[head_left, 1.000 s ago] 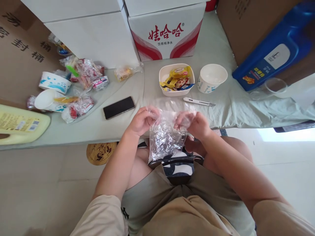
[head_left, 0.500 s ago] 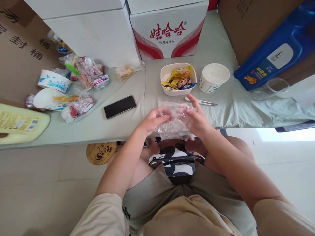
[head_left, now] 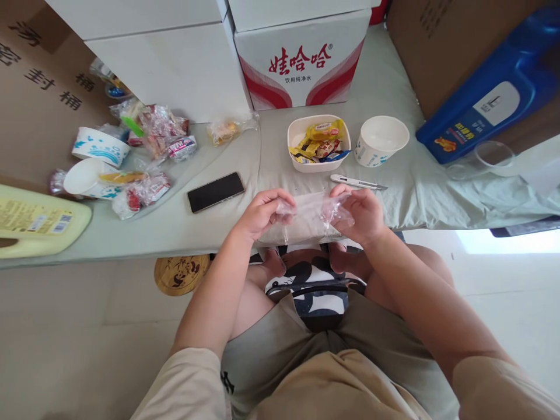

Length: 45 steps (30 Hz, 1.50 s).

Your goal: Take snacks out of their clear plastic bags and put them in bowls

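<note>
A clear plastic bag (head_left: pixel 310 211) is stretched between my two hands near the front edge of the table. My left hand (head_left: pixel 268 213) pinches its left side, fingers closed on the film. On the other side my right hand (head_left: pixel 359 213) is closed around a crumpled part of it. Just beyond my right fingers lies a white utility knife (head_left: pixel 356 182), its blade pointing right. Behind the bag stands a white tub (head_left: pixel 318 166) holding several wrapped snacks (head_left: pixel 322 131). A white paper cup (head_left: pixel 382 140) with blue print is to the tub's right.
A phone (head_left: pixel 216 192) lies left of my hands. Bagged snacks (head_left: pixel 157 131) and two paper bowls (head_left: pixel 85 177) crowd the left, beside a yellow jug (head_left: pixel 44 221). Cartons (head_left: pixel 301 70) line the back. A blue bottle (head_left: pixel 490 99) and a clear plastic cup (head_left: pixel 492 160) are at right.
My hands have moved apart, pulling the plastic bag wider and flatter between them. My right fingers, spread before, are now closed on the film. The view has shifted slightly.
</note>
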{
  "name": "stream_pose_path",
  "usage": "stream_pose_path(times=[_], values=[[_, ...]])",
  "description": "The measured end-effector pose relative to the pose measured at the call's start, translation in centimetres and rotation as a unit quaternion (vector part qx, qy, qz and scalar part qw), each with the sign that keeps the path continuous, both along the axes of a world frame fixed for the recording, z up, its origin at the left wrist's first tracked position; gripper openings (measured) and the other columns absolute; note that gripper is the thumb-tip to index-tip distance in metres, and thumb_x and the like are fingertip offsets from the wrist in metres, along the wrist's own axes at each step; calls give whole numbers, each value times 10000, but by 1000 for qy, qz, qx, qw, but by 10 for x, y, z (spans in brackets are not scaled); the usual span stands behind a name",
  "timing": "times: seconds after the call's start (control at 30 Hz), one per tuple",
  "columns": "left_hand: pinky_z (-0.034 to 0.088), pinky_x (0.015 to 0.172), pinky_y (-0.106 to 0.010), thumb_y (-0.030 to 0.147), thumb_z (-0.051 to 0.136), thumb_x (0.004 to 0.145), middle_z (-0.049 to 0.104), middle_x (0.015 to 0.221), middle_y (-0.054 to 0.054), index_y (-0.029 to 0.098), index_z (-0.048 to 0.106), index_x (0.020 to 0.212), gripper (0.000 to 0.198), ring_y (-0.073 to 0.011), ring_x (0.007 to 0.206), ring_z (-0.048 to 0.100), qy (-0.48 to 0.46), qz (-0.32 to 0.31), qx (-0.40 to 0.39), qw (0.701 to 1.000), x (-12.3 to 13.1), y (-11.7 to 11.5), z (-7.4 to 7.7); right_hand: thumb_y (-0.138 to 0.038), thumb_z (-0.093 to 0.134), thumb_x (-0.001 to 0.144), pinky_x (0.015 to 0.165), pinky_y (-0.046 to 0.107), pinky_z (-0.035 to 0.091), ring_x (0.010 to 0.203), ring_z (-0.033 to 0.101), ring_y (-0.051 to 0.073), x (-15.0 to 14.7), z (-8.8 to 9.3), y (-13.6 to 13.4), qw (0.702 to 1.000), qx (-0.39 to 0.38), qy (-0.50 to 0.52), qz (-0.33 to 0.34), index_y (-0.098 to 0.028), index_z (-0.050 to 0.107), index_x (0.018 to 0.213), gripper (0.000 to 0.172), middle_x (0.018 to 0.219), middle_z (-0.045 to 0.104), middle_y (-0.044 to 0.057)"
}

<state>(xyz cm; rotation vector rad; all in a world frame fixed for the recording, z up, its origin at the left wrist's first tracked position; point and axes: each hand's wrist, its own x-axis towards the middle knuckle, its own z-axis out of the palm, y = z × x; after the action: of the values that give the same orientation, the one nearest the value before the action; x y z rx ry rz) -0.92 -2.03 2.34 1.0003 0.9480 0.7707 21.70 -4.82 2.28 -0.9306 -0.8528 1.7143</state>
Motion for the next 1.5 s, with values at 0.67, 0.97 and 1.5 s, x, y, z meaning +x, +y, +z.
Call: stream_pose_path(times=[0.67, 0.97, 1.5], values=[[543, 908, -355, 401, 794, 759, 681, 1224, -115, 190, 601, 1149, 483, -215, 1051, 685, 101, -37, 136, 985, 25, 1, -28, -449, 697, 808, 776, 329, 453, 803, 583, 167, -10, -19, -4, 974, 108, -198, 38, -229, 543, 842, 271, 853, 640, 0], [478, 683, -252, 352, 802, 698, 652, 750, 16, 179, 647, 909, 314, -117, 689, 594, 53, 39, 117, 991, 30, -4, -23, -413, 767, 707, 802, 385, 505, 986, 616, 234, -8, -31, 1, 908, 177, -364, -109, -255, 535, 1171, 542, 1178, 629, 95], [473, 692, -283, 350, 665, 787, 595, 653, 12, 177, 590, 715, 202, -113, 643, 548, -51, -10, 147, 988, 44, 33, -18, -254, 618, 673, 612, 289, 308, 594, 377, 121, 70, 30, 43, 705, 212, -561, -377, -247, 409, 700, 212, 645, 420, -58]])
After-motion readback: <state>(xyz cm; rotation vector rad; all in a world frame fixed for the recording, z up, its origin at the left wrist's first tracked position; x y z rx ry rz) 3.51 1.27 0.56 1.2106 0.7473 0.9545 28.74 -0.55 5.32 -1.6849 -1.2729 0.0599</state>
